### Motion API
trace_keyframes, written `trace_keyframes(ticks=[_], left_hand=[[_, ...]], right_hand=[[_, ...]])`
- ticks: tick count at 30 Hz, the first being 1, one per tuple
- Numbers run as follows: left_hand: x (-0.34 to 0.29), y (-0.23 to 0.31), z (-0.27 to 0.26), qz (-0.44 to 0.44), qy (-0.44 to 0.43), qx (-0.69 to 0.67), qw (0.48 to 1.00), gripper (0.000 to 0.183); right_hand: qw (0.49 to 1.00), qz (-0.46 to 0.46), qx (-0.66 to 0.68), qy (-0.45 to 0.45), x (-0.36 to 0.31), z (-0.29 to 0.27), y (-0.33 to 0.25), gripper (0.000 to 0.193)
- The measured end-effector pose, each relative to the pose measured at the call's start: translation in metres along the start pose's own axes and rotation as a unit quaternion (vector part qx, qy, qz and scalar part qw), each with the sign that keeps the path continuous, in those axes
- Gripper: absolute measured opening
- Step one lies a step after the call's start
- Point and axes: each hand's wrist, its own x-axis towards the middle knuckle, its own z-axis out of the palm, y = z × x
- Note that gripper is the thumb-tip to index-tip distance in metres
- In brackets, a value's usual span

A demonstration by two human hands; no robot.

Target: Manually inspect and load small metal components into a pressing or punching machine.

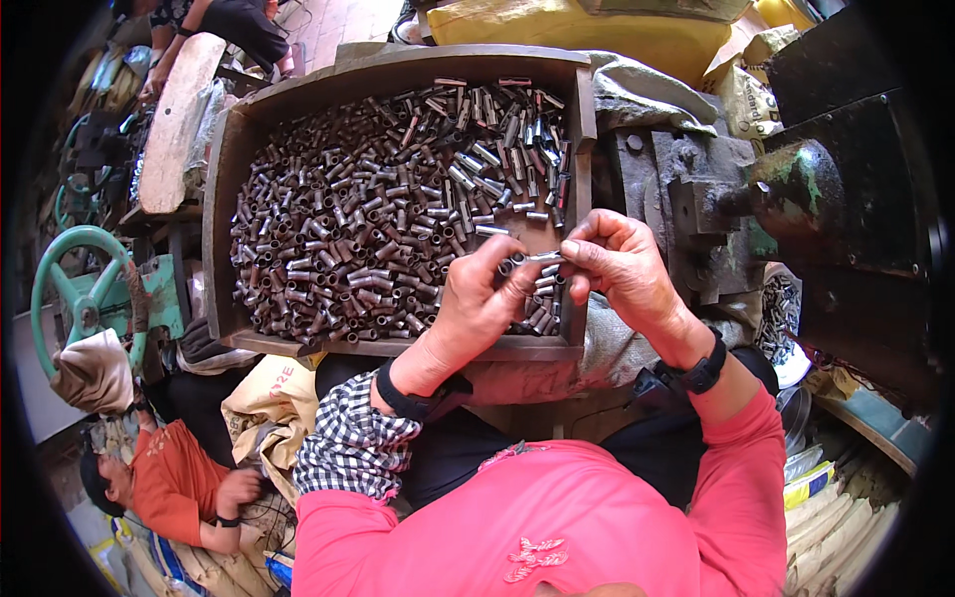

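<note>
Over the right front corner of a wooden tray (398, 346), my two hands meet at a small shiny metal tube (543, 257). My right hand (629, 271) pinches its right end between thumb and fingertips. On the other side, the thumb and fingers of my left hand (476, 298) are closed around a short metal piece at the tube's left end, mostly hidden by the fingers. Whether the two pieces are joined cannot be made out. Many short dark metal sleeves (348, 219) heap up across the tray, with longer shiny tubes (477, 169) toward its right side.
A heavy machine with a dark round housing (801, 184) stands close on the right. At the left is a green handwheel (85, 289). A co-worker in an orange shirt (179, 483) sits at the lower left; another person's dark-clothed leg (249, 30) shows at the top left.
</note>
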Motion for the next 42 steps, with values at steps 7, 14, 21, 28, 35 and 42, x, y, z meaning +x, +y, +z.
trace_keyframes(ticks=[7,14,21,28,35,42], left_hand=[[0.005,0.002,0.001,0.048,-0.044,0.037,0.997,0.020],[0.004,-0.003,-0.005,-0.244,-0.080,-0.325,0.910,0.023],[0.008,0.002,-0.001,-0.249,-0.048,-0.402,0.880,0.016],[-0.009,0.013,0.013,-0.254,-0.045,-0.420,0.870,0.013],[-0.032,0.039,0.009,-0.282,-0.020,-0.365,0.887,0.015],[-0.019,0.069,0.027,-0.244,-0.046,-0.239,0.939,0.012]], right_hand=[[0.997,0.056,-0.028,-0.037,0.004,-0.006,-0.007,0.011],[0.997,-0.006,0.000,-0.073,0.004,-0.004,0.000,0.010],[0.989,-0.108,-0.095,-0.035,0.000,0.003,0.008,0.008],[0.960,-0.109,-0.260,0.005,-0.050,0.005,-0.009,0.018],[0.581,-0.469,-0.609,0.266,-0.245,-0.029,-0.091,0.025],[0.618,-0.423,-0.255,0.611,-0.262,-0.119,-0.134,0.042]])
